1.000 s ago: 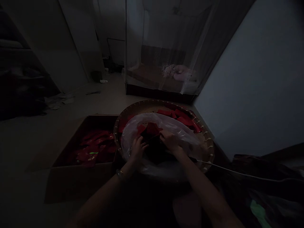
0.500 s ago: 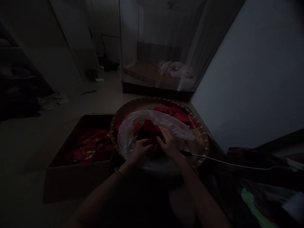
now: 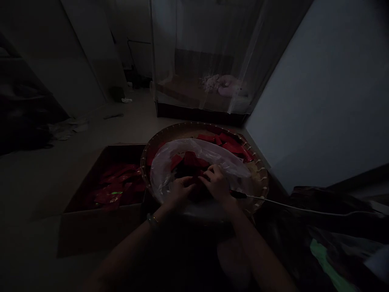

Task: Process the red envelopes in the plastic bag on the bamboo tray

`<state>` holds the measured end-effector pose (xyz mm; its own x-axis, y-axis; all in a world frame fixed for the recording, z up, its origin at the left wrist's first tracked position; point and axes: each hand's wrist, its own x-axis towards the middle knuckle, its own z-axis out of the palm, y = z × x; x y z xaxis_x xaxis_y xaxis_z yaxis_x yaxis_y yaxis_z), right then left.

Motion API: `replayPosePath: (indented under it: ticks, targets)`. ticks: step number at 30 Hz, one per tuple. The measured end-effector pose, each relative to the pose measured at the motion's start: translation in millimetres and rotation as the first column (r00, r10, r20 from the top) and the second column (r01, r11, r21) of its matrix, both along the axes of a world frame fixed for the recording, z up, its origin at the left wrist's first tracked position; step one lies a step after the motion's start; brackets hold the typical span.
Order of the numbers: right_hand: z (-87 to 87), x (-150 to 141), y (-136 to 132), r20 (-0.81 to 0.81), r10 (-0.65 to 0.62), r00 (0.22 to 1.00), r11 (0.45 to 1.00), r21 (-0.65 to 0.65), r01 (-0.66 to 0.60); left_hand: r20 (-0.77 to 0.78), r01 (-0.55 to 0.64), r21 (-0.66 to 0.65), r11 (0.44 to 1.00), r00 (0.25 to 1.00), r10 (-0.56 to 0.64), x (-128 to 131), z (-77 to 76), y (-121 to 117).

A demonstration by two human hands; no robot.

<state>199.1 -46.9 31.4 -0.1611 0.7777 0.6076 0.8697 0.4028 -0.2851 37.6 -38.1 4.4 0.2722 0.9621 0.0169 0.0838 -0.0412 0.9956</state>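
Since light's v. dim, grip's only partly readable: R hand (image 3: 215, 183) pinches a dark-red piece (image 3: 199, 179), L hand (image 3: 180, 192) sits at its other side, can't tell if holding. Piece is over near half of woven tray (image 3: 263, 178), within outline of a loose plastic bag (image 3: 231, 160); film could bunch or slip if a finger catches it. Dark handle-like item (image 3: 238, 194) w/ white cord (image 3: 291, 206) lies just beside R hand, cord crossing tray's right edge; forearm snag could drag it. Carton (image 3: 100, 231) w/ red packets (image 3: 117, 187), by tray's left edge, might get bumped. Red pieces (image 3: 233, 147) near far-right rim could slide out if tray tips.
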Motion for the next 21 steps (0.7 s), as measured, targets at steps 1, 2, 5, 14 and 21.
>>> replayPosePath:
  ticks: [1, 2, 5, 14, 21]
  targets:
    - [3.6, 2, 0, 0.018, 0.037, 0.999, 0.999, -0.013, -0.037, -0.001, -0.013, 0.009, 1.000, 1.000, 0.013, -1, -0.3, 1]
    - [6.5, 4, 1, 0.020, 0.088, 0.996, 0.996, -0.019, -0.087, 0.008, -0.029, 0.005, 1.000, 1.000, 0.029, -2, -0.8, 3]
    - [10.4, 12, -1, -0.086, 0.176, 0.981, 0.984, 0.011, -0.175, 0.077, -0.093, -0.081, 0.992, 0.992, 0.100, -10, -2.7, 14]
    - [8.7, 2, -2, -0.404, 0.009, 0.915, 0.966, -0.232, -0.111, 0.282, -0.096, -0.211, 0.973, 0.947, 0.154, -17, -3.6, 27]
    - [2.8, -2, 2, -0.847, -0.093, 0.523, 0.771, -0.394, -0.501, 0.385, 0.034, -0.198, 0.980, 0.922, 0.046, -19, -9.2, 29]
